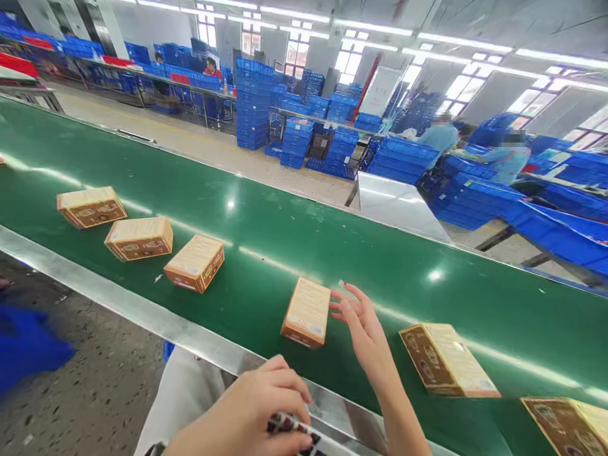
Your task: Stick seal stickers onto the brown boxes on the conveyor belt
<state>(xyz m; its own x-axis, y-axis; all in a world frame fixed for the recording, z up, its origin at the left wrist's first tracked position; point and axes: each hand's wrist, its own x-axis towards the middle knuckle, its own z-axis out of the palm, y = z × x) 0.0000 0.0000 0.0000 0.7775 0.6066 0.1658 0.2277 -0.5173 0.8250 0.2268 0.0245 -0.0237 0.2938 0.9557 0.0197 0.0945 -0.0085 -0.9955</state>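
"So, how does that cream-and-brown printed carton look to handle?"

"Light and fairly stiff, I'd judge: thin folded cardboard, likely to dent if squeezed hard, and a bit slick if the print is coated"

"Where would you take hold of it?"

"By its two long sides, thumb on one and fingers on the other, near the middle, where the load should balance. Pressing on the broad top might bow it in"

"And where is it against the grip?"

"Flat on the green conveyor belt, just left of the right hand. Those fingers are spread, with no carton between them, and the tips sit right by its long edge; I can't tell whether they touch. Some small pale scrap shows at the index fingertip, too tiny to name"

"What about the left hand?"

"Nearer the wearer, over the metal side rail, fingers curled around a dark, red and white patterned strip, possibly stickers"

"Anything further out?"

"Three similar cartons to the left, two more to the right, the last cut by the frame. Beyond the belt, stacked blue plastic crates and two people in light blue"
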